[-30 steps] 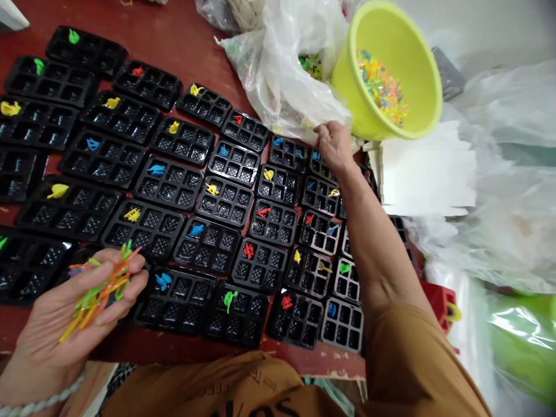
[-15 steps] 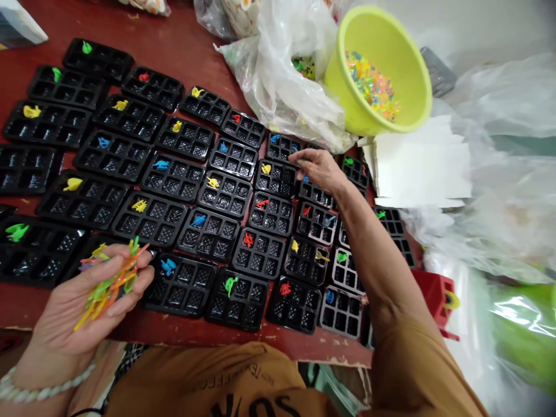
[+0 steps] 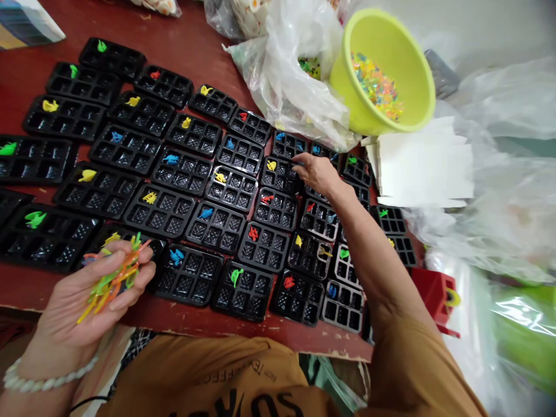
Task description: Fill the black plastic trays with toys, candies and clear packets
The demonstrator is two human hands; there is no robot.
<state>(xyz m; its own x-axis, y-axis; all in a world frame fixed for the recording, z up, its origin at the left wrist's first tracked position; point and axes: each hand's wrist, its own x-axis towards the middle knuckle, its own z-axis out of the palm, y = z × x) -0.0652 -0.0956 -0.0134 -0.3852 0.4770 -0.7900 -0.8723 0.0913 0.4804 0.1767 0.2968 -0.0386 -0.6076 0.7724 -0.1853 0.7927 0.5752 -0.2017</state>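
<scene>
My left hand (image 3: 98, 289) is closed around a bunch of thin plastic pieces (image 3: 113, 281) in orange, yellow and green. It hovers over the near-left trays. My right hand (image 3: 316, 172) reaches to the far side, its fingertips pinched together at the right end of a black tray (image 3: 278, 184) that has a yellow toy figure (image 3: 271, 165) in one compartment. Whatever sits between those fingertips is hidden. Black compartment trays cover the table in rows, most with one small toy figure, such as a red one (image 3: 253, 233). One tray also holds a thin yellowish piece (image 3: 325, 251).
A lime-green tub (image 3: 343, 75) of small colourful pieces stands at the back right, beside clear plastic bags (image 3: 291, 75). White card sheets (image 3: 423, 165) lie right of the trays on the red table (image 3: 182, 35). A red object (image 3: 434, 298) sits beyond my right arm.
The view has shifted slightly, so the trays appear farther right. My right hand has come down a little toward the tray with the yellow figure. My left hand still holds its bunch.
</scene>
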